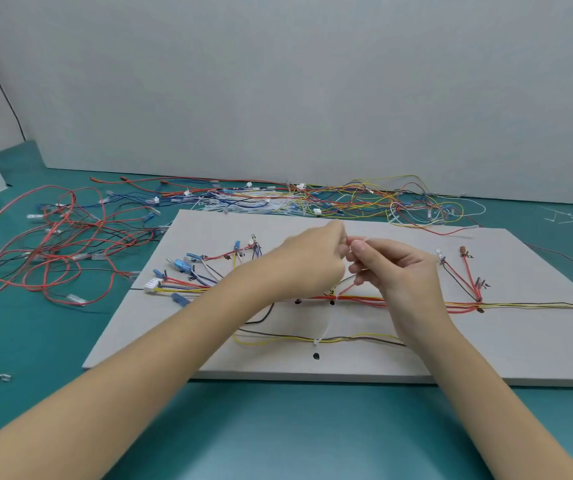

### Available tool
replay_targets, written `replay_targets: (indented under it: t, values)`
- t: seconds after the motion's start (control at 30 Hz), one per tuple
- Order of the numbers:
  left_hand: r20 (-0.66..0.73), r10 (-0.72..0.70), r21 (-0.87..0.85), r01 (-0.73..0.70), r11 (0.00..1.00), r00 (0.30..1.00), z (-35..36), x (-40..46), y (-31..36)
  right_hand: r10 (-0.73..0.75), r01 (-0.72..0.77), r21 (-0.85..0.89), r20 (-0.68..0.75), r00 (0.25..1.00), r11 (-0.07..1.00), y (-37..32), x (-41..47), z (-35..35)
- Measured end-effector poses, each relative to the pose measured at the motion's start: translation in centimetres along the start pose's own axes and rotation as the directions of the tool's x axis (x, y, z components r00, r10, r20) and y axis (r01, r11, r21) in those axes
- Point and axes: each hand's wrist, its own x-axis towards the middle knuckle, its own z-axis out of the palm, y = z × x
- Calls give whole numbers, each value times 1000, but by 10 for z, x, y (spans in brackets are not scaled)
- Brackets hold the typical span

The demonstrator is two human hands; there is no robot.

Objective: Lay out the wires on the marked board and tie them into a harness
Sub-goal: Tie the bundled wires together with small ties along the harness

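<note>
Over the middle of the white board, both hands up and close together: left hand with fingers curled, pinching a thin pale cable tie; right hand pinching the same tie from the other side, thumb on top. Below the hands, flat on the board, the wire harness, red and yellow trunk running left to right, branches fanning out to blue connectors at left. Behind the board, on the green table, a loose tangle of spare wires; more red loops far left.
</note>
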Motion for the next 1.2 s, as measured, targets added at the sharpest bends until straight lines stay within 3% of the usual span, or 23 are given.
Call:
replay_targets:
  t: [0.1,0.17,0.23,0.3,0.4,0.5,0.7,0.8,0.9,1.0,1.2]
  values:
    - [-184,-2,-250,-45,967,983,-2,1,-12,-23,19,-50,-84,996,999,0,5,-5]
    - [-317,-113,-370,-13,929,942,-8,6,-29,-99,77,-159,-132,986,984,1,9,-16]
    - [-326,-244,-465,70,883,913,-13,11,-48,-173,118,-326,-143,974,938,3,13,-25]
    - [-252,-322,-516,155,842,912,-13,13,-64,-150,84,-409,-132,980,909,5,18,-31]
    - [-245,-341,-442,209,873,908,-11,9,-85,-71,-3,-470,-140,988,883,9,23,-36]
    - [-328,-342,-412,192,891,881,-19,4,-96,-70,-37,-597,-154,986,801,12,27,-42]
    - [-473,-332,-363,163,918,816,-46,-10,-111,-39,-107,-689,-193,980,717,12,30,-52]
    - [-425,-282,-337,138,931,861,-44,-15,-105,40,-183,-823,-193,980,538,11,29,-62]
    - [-272,-223,-221,165,961,936,-33,-13,-94,104,-247,-894,-224,969,374,8,29,-71]
    - [-155,-227,-72,218,973,962,-21,-11,-91,197,-276,-905,-220,955,325,9,31,-71]
    - [-255,-202,-64,192,979,946,-19,-14,-95,164,-243,-926,-202,966,290,11,27,-66]
